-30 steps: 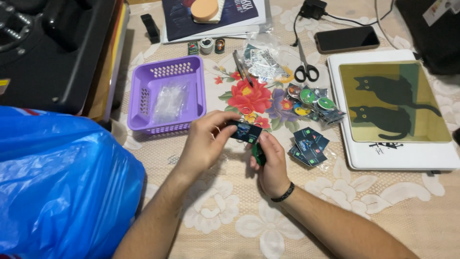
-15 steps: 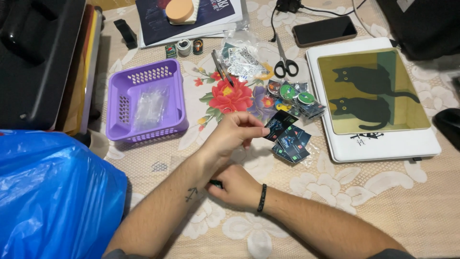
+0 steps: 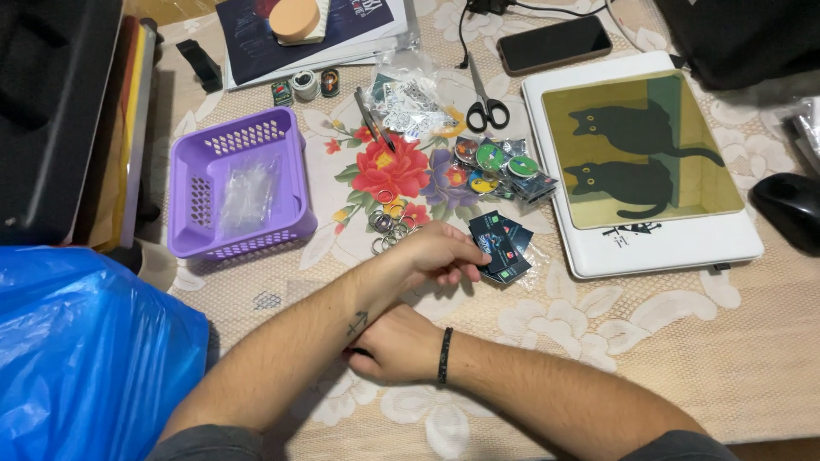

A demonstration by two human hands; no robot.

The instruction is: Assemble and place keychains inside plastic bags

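Note:
My left hand (image 3: 436, 253) reaches across my right forearm to a small pile of dark packets in clear sleeves (image 3: 506, 248). Its fingertips pinch the top packet, which lies on the pile. My right hand (image 3: 395, 346), with a black band at the wrist, rests on the lace tablecloth under my left forearm. It is curled around a small dark object (image 3: 360, 352) that is mostly hidden.
A purple basket (image 3: 196, 201) holds clear bags. Metal rings (image 3: 389, 226), round badges (image 3: 504, 162), scissors (image 3: 487, 107), a phone (image 3: 555, 43) and a white board with a cat picture (image 3: 658, 243) lie beyond. A blue plastic bag (image 3: 85, 358) fills the near left and a black mouse (image 3: 790, 209) sits right.
My left hand carried a dark packet from between both hands to the pile on the right. My right hand dropped back toward me and now lies under the left forearm.

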